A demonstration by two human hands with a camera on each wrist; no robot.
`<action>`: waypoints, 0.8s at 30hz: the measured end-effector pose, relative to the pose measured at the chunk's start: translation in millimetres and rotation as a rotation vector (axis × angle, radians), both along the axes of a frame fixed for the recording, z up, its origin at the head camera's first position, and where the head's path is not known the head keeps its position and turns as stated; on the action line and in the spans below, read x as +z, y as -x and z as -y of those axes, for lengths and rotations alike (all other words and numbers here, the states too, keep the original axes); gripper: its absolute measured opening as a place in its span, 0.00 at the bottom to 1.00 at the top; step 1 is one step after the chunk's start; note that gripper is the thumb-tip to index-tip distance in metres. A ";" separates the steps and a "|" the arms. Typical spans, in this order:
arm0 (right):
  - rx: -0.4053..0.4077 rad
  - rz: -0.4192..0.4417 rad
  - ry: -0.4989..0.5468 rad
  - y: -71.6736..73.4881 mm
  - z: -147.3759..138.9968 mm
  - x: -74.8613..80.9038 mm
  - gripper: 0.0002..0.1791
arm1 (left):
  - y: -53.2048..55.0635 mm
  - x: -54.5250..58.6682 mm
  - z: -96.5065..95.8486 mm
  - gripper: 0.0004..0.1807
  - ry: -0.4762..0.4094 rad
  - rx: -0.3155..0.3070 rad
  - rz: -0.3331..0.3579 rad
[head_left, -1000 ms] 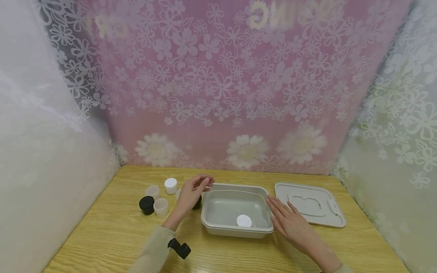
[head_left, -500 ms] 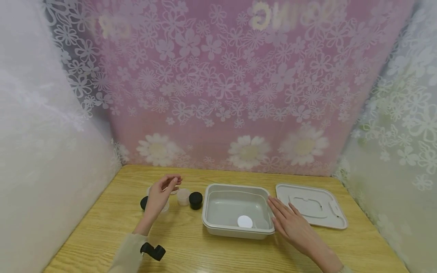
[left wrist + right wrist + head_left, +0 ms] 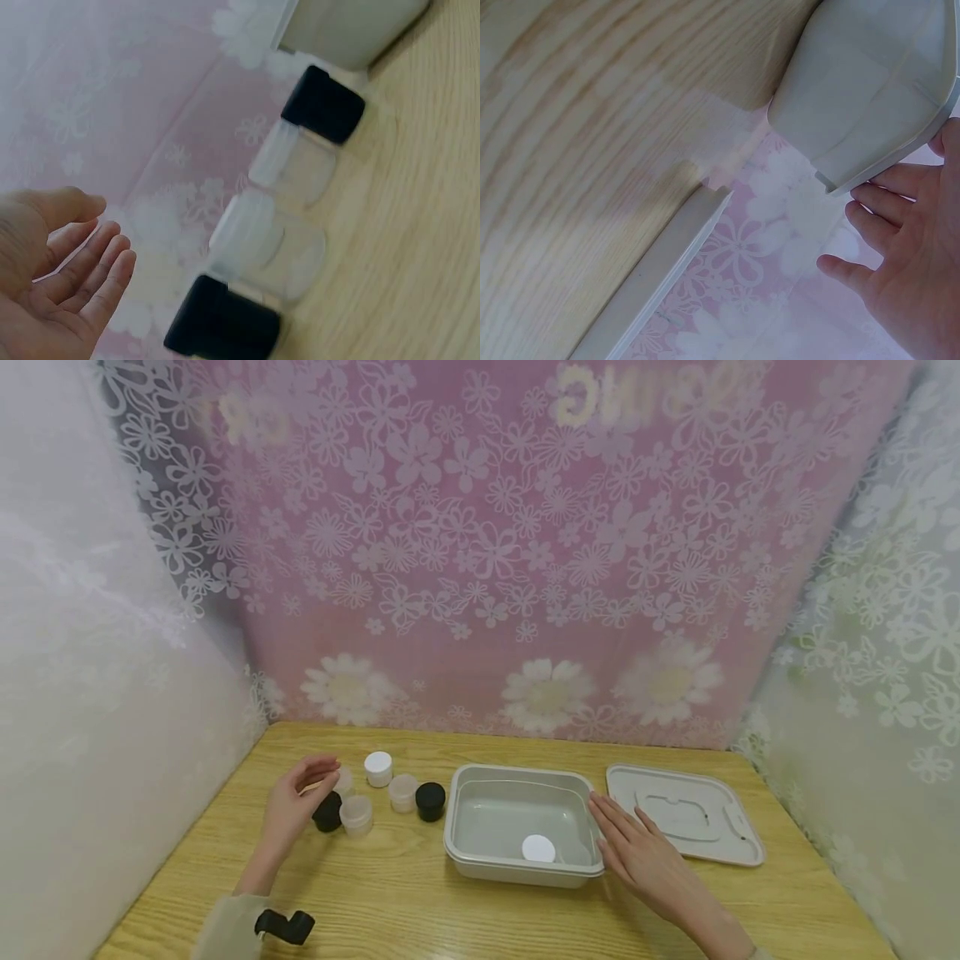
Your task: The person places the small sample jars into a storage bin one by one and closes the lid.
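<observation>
Jars (image 3: 356,817): six outside one box (image 3: 517,873), one inside

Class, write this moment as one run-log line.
left hand: empty, near jars | right hand: against tub | white round item: inside | lid: off

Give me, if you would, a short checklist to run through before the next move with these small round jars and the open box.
1. Left hand free: ok, it holds nothing beside the jars.
2. Right hand at the box: ok, its fingers touch the rim of the grey rectangular plastic box.
3. Box uncovered: ok, the pale rectangular plastic lid lies to its right.
4. Room inside: ok, only one round white-topped item shows there.
5. Jars in plain sight: not ok, the left hand partly covers a round translucent jar in the head view.
6. Contents of the round black-topped jars: cannot tell.
</observation>
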State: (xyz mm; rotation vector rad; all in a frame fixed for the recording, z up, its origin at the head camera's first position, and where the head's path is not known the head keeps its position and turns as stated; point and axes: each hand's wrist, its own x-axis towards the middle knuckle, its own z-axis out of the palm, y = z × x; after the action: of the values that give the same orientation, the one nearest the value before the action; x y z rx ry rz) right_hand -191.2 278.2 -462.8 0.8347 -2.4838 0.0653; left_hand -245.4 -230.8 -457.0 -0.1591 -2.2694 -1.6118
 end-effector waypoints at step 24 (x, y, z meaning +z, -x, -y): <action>0.019 -0.030 -0.006 2.8 -3.6 -3.8 0.29 | -8.2 -26.8 45.0 0.33 0.269 -0.140 0.242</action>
State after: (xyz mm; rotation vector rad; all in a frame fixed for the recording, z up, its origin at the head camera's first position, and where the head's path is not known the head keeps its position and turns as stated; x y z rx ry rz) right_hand -194.0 281.8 -466.5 0.8560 -2.4488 0.0518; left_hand -237.1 -275.8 -483.8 -0.2029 -2.7134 -1.4503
